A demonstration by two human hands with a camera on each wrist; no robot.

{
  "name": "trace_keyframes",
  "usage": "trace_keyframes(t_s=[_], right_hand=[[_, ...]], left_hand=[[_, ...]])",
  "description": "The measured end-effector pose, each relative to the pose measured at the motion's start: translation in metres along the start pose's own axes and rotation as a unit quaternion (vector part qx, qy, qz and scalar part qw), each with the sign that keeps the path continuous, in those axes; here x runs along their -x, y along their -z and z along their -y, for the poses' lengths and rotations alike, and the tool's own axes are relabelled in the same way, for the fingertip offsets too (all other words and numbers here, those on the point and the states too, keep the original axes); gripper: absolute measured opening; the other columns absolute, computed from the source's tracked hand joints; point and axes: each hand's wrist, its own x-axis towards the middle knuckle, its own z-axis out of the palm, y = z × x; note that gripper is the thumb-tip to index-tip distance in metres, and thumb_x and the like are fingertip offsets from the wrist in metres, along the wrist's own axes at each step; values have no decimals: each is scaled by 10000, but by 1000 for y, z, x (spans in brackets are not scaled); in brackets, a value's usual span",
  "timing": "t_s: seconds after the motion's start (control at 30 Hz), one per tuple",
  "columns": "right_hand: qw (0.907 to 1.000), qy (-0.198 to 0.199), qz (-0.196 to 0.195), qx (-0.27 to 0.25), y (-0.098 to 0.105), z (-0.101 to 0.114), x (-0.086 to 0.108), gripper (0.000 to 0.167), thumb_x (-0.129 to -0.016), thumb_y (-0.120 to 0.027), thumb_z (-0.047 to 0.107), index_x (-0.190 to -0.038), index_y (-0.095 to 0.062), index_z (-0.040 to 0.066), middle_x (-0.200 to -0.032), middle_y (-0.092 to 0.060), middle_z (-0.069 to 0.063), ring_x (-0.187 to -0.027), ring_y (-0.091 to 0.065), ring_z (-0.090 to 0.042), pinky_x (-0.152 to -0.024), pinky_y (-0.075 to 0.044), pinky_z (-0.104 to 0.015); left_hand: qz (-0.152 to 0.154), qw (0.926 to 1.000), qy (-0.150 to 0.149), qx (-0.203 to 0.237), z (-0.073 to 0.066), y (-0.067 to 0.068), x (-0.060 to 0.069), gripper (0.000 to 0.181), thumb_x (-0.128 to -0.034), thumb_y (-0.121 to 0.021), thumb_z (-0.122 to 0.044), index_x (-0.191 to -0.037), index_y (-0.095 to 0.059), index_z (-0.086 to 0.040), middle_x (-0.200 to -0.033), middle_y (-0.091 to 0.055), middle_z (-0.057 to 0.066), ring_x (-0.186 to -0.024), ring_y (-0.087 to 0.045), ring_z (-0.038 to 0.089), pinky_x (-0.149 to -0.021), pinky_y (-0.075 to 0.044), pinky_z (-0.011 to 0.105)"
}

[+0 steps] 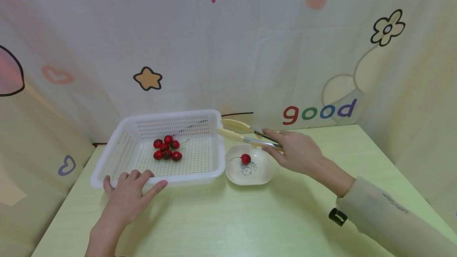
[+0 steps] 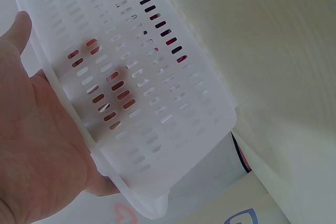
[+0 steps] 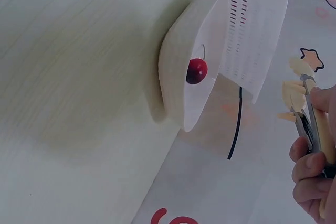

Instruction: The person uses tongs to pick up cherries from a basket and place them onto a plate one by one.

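Observation:
My left hand (image 1: 129, 197) grips the near rim of a white perforated plastic basket (image 1: 200, 177), its fingers hooked over the edge. In the left wrist view the basket wall (image 2: 173, 98) partly hides those fingers. Several dark red cherries (image 1: 176, 156) lie clustered inside the basket. My right hand (image 1: 298, 150) holds a pair of tongs (image 1: 233, 135) with cream tips and metal arms. The tips are apart, with nothing between them, near the basket's right rim. Just below them stands a small white bowl (image 1: 250, 179) containing one cherry (image 1: 246, 159) with a stem.
A pale green-yellow table (image 1: 228, 221) carries the basket and bowl, which stand side by side. Behind and at both sides hangs a patterned curtain (image 1: 250, 50) with printed shapes and the word "good".

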Motion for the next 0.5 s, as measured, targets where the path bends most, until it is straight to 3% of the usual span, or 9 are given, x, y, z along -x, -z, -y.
trace_keyframes(t_s=[0.33, 0.5], right_hand=[[9995, 281, 172, 6, 2, 18, -18, 558, -977, -675, 463, -1450, -608, 174, -796, -641, 11, -579, -475, -132, -482, -379, -272], [9984, 507, 244, 71, -1, 29, -27, 550, -982, -671, 466, -1446, -609, 177, -784, -639, 24, -568, -472, -127, -461, -366, -258]], left_hand=[[-46, 10000, -7, 29, 0, 0, 0, 641, -976, -492, -708, -1207, -665, -136, -1073, -619, 110, -1087, -510, 459, -989, 2, 857], [-52, 10000, -3, 8, 0, -1, 0, 641, -975, -489, -711, -1204, -663, -139, -1074, -624, 109, -1087, -515, 459, -986, -5, 858]])
